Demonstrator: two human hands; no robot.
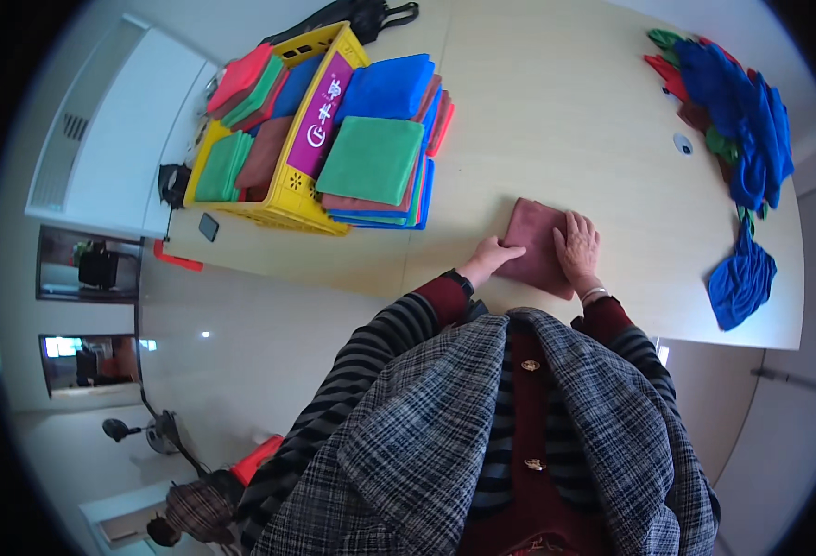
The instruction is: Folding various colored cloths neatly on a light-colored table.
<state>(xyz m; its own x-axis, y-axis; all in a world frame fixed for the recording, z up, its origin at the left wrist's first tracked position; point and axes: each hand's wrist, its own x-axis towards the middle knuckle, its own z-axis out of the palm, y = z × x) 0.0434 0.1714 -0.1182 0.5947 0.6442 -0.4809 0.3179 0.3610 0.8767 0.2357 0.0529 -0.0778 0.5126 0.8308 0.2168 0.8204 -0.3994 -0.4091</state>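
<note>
A folded reddish-brown cloth (536,232) lies on the table close in front of me. My left hand (491,259) holds its near left edge, the thumb on top and the other fingers mostly hidden below. Flat on the cloth's right side rests my right hand (578,248), fingers stretched out. To the left, a stack of folded cloths, topped by a green cloth (371,159) and a blue one (382,88), leans near a yellow plastic crate (273,215). More folded cloths in red, green, brown and blue fill the crate.
At the table's right end lies a loose heap of crumpled blue cloths (741,120) with red and green ones. A single crumpled blue cloth (743,283) is nearer me. A phone (208,227) sits by the left edge; a black bag (357,18) lies behind the crate.
</note>
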